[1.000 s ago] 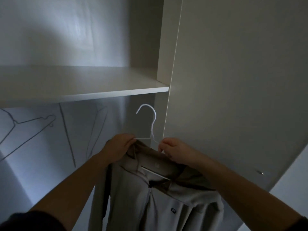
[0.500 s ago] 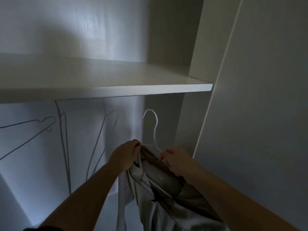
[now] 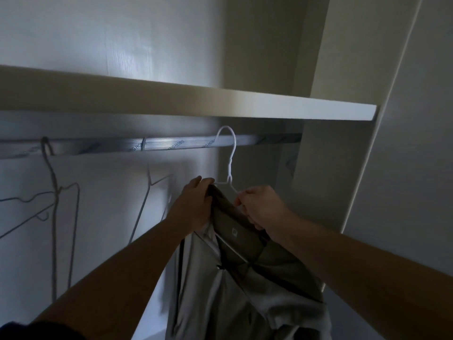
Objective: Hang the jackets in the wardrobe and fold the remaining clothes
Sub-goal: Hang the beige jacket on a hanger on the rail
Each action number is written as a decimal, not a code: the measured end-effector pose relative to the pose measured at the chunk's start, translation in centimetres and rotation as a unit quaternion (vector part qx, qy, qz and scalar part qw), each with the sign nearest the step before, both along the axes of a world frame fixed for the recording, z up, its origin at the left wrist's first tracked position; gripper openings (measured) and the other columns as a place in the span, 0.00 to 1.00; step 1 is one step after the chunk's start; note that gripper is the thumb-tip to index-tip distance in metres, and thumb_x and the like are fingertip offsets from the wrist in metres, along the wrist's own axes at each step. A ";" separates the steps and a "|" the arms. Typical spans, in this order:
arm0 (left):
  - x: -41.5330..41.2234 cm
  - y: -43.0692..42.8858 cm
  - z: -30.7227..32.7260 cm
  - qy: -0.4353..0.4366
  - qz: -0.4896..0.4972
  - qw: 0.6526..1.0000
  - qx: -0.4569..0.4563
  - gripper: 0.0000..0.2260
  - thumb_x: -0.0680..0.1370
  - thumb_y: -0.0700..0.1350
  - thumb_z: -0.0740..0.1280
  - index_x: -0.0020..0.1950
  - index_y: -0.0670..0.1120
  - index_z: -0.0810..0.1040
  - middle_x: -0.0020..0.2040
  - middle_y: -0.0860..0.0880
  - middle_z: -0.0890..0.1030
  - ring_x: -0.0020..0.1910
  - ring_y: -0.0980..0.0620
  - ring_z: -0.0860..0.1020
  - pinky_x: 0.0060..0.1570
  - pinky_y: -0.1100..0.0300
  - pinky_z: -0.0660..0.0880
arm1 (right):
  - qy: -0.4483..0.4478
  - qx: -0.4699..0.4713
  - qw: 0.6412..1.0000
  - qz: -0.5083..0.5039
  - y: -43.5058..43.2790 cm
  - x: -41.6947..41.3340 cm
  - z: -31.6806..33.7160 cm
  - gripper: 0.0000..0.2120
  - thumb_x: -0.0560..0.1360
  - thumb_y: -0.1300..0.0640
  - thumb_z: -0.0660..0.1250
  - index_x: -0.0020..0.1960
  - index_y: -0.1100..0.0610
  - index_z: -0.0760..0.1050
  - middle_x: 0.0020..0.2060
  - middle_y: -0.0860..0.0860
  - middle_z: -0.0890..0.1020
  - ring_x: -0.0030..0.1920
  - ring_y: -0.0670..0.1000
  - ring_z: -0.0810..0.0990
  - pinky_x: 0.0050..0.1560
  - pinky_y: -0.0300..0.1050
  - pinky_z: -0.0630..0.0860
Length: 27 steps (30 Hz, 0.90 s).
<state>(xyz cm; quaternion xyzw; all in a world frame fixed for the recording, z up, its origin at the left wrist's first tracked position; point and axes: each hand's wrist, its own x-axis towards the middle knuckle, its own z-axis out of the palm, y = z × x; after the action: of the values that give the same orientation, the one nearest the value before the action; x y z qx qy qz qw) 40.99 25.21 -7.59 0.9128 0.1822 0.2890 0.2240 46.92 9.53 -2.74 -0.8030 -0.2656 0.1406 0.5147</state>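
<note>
Two hands: my left grip and right grip pinch jacket on hanger; hook may miss rail, dropping it.

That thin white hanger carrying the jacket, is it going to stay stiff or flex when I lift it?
Probably flexes: the white hanger is thin wire. The jacket hangs in loose folds, so it likely sways and could slip off.

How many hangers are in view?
3 at least: the white hanger carrying the jacket, hook at the rail; a wire hanger left of it; another far left, whose tangle may hide more.
</note>
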 end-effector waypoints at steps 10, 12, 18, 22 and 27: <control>2.5 4.9 0.8 0.007 0.047 0.999 -0.025 0.22 0.80 0.37 0.58 0.74 0.44 0.63 0.70 0.42 0.69 0.70 0.44 0.65 0.69 0.48 0.64 | -0.107 -0.042 0.993 -0.002 6.7 2.6 1.1 0.10 0.77 0.59 0.61 0.49 0.59 0.82 0.31 0.48 0.75 0.27 0.46 0.70 0.19 0.32 0.64; 2.5 5.3 0.2 0.029 0.040 0.999 -0.001 0.23 0.79 0.37 0.60 0.74 0.43 0.63 0.69 0.41 0.70 0.69 0.44 0.67 0.68 0.50 0.66 | -0.103 -0.050 0.993 0.002 7.1 2.9 0.6 0.11 0.78 0.59 0.61 0.48 0.59 0.82 0.31 0.48 0.76 0.27 0.45 0.71 0.19 0.32 0.64; 1.8 4.9 -2.1 0.034 0.048 0.998 -0.001 0.22 0.79 0.37 0.60 0.73 0.46 0.65 0.67 0.42 0.71 0.63 0.42 0.72 0.62 0.49 0.72 | -0.123 -0.080 0.989 0.020 7.1 4.0 -1.9 0.18 0.76 0.60 0.61 0.29 0.51 0.76 0.25 0.44 0.74 0.24 0.44 0.70 0.16 0.28 0.61; 1.4 4.1 -2.7 -0.031 0.094 0.995 -0.031 0.20 0.77 0.36 0.61 0.69 0.45 0.69 0.65 0.42 0.70 0.63 0.41 0.71 0.59 0.47 0.73 | -0.148 -0.095 0.983 0.055 6.6 4.5 -1.5 0.15 0.76 0.60 0.61 0.33 0.52 0.78 0.21 0.44 0.73 0.24 0.43 0.70 0.20 0.30 0.63; 0.4 1.7 -7.3 -0.096 0.175 0.957 -0.212 0.08 0.75 0.36 0.62 0.54 0.41 0.72 0.53 0.40 0.76 0.52 0.40 0.76 0.51 0.50 0.74 | -0.335 -0.207 0.918 0.054 5.4 4.4 -2.7 0.13 0.79 0.59 0.57 0.57 0.53 0.78 0.51 0.54 0.80 0.53 0.58 0.79 0.49 0.46 0.74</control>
<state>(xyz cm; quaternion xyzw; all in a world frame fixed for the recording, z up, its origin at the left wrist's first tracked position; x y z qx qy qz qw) 41.44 26.89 -14.91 0.7658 0.3739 0.3651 0.3748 51.36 14.94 -5.42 -0.8763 -0.4301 -0.0573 0.2092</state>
